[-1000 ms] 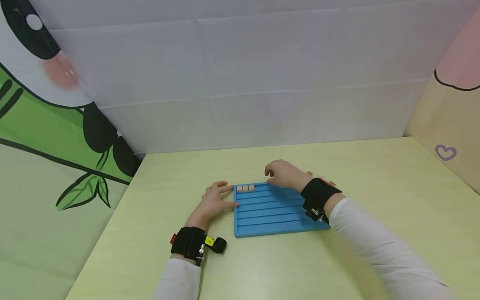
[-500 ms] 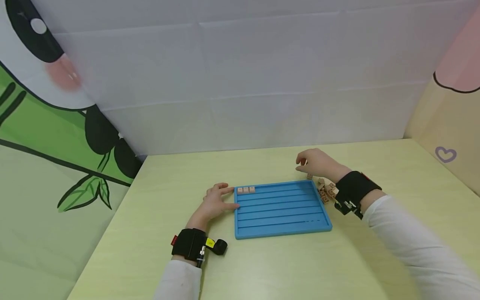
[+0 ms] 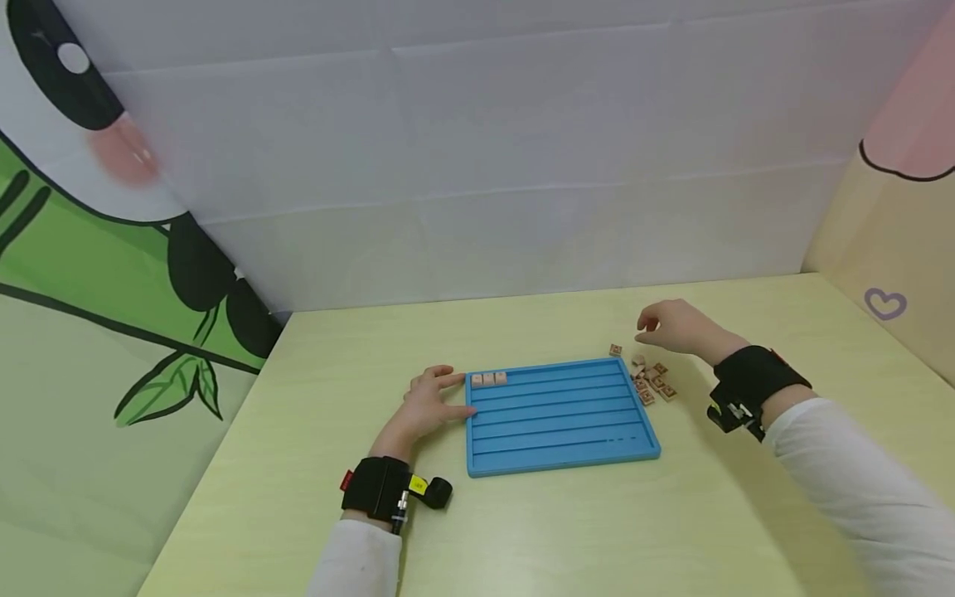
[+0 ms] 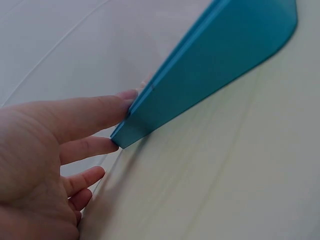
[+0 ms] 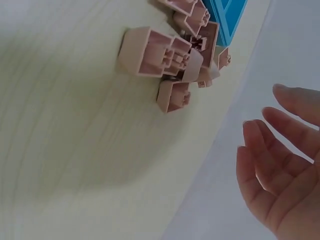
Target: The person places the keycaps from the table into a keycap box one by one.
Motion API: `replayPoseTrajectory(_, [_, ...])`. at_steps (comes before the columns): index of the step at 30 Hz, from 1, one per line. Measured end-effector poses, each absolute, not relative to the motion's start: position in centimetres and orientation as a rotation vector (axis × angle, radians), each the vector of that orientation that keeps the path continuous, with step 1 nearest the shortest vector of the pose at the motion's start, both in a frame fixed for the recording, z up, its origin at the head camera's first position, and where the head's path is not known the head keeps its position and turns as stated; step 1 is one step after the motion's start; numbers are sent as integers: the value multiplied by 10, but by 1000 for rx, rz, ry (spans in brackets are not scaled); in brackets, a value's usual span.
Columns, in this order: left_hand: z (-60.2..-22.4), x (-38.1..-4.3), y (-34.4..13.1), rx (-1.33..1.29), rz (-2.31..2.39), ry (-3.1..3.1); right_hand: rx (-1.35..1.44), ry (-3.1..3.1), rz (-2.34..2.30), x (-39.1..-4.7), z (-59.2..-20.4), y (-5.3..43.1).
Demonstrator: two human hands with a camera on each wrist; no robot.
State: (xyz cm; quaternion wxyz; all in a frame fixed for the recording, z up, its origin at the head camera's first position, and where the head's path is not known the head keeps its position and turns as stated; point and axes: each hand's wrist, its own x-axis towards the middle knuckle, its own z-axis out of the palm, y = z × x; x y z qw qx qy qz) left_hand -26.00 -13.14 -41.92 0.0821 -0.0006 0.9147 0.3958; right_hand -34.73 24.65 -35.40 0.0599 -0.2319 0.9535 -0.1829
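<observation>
A blue ridged tray (image 3: 552, 417) lies on the table, with 3 pale pink keycaps (image 3: 488, 379) in the left end of its far row. At its left edge is my left hand (image 3: 425, 402), thumb and fingertips touching the side; the left wrist view shows the straight thumb against the tray wall (image 4: 210, 65). My right hand (image 3: 681, 326) hovers beyond a loose heap of keycaps (image 3: 651, 380) at the tray's right side. In the right wrist view its fingers (image 5: 255, 145) are loosely bent and hold nothing. Several keycaps (image 5: 145, 52) there show their hollow undersides and stems.
One keycap (image 3: 615, 350) lies apart from the heap, near the tray's far right corner. The pale yellow table (image 3: 552, 531) ends at a white backdrop (image 3: 522, 166). A printed side wall (image 3: 888, 249) stands on the right.
My right hand has moved from above the tray's far edge to the right, past the keycap heap, which now shows fully. My left hand has stayed at the tray's left edge.
</observation>
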Motion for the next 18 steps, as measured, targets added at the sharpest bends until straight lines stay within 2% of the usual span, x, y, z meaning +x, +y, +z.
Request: replayPoseTrajectory(18, [-422, -261, -132, -31, 1208, 2720, -522, 2752, -519, -342, -377, 272])
